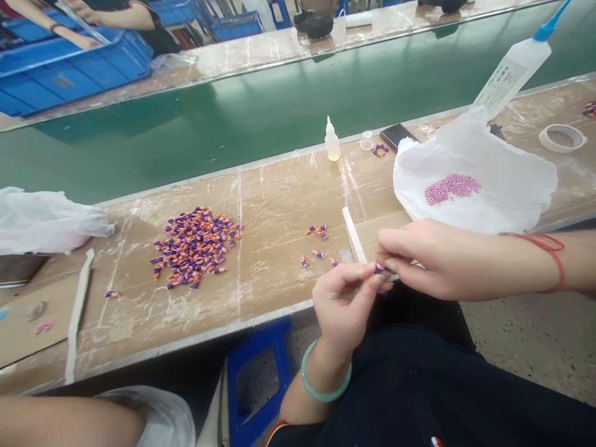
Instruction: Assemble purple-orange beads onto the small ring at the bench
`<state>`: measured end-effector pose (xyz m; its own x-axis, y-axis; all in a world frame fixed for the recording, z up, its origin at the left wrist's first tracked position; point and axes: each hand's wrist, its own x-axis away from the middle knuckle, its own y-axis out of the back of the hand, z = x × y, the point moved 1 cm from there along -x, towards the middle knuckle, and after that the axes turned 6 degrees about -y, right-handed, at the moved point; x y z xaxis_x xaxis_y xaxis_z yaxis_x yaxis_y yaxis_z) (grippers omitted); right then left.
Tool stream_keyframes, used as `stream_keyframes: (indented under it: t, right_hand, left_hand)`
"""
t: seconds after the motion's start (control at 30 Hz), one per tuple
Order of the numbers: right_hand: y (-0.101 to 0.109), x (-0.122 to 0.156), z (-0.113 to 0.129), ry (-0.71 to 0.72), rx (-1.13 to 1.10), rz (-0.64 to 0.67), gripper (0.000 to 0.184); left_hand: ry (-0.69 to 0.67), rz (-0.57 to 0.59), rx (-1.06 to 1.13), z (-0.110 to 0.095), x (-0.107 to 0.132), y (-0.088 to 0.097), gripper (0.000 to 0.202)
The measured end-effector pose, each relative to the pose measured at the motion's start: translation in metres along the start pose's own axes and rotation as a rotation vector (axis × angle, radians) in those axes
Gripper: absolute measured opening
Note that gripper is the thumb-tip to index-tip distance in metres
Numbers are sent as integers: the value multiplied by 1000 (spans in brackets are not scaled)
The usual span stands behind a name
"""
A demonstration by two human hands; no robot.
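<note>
Pinching a small purple piece [379, 268] between thumb and finger of the left hand [344, 301], right at the near edge of the tabletop [274, 198]. Flanking it from the right with the right hand [433, 257], fingertips bunched up close, too hidden to tell whether gripping too. Near to both hands, long axis too covered to call, well apart from the purple-and-orange pile [198, 248] off left.
</note>
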<state>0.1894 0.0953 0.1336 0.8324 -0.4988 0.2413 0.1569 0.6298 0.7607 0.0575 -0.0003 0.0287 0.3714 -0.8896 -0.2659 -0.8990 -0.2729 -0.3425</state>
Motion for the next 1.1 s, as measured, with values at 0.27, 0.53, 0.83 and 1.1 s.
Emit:
stream_keyframes:
  t: [0.27, 0.53, 0.83, 1.1]
  right_hand:
    - [-3, 0, -2, -3, 20, -27, 18]
    - [-12, 3, -9, 3, 22, -19, 18]
    - [-40, 9, -37, -68, -30, 38, 17]
    - [-27, 9, -52, -169, -272, -8, 16]
  left_hand:
    - [-58, -9, 17, 0, 1, -2, 13]
    - [-24, -29, -66, 4, 6, -2, 6]
    - [185, -21, -73, 21, 25, -6, 12]
    - [385, -60, -52, 25, 17, -6, 33]
